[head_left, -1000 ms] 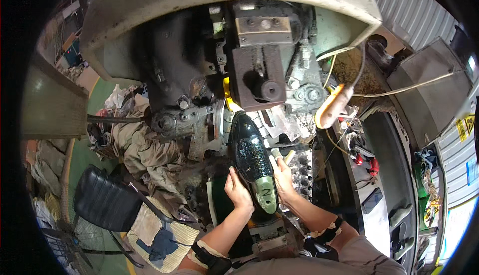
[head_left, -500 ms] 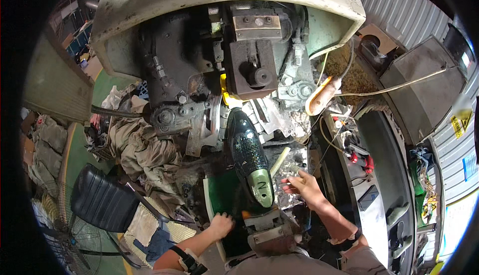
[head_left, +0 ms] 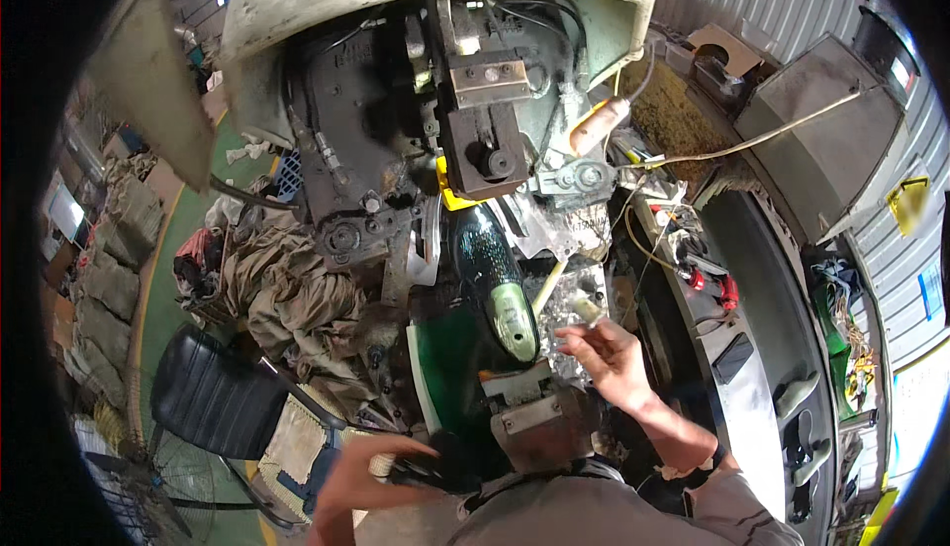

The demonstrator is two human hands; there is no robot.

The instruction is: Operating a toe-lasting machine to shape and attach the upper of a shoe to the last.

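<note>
A shoe last (head_left: 515, 320) with a pale green heel stands tilted under the machine head. Its front carries a glossy black shoe upper (head_left: 483, 247), with the toe end beneath the dark press block (head_left: 487, 152). Right of the heel, my right hand (head_left: 616, 363) is raised with its fingers bent. At its fingertips is a small pale piece (head_left: 591, 310), blurred. My left hand (head_left: 371, 482), smeared by motion, is low on the left against a dark thing (head_left: 440, 462) whose kind is unclear. A yellow part (head_left: 455, 195) sits at the toe.
A metal clamp block (head_left: 544, 422) stands just in front of me, beside a green panel (head_left: 450, 368). On the left are a black chair (head_left: 213, 388) and heaped brown cloth (head_left: 297, 298). A lamp (head_left: 599, 128) hangs at right, above a bench with a phone (head_left: 733, 358).
My left hand has swung left and down from the green panel to a dark thing. My right hand's fingers have bent around a small pale piece. The view has shifted.
</note>
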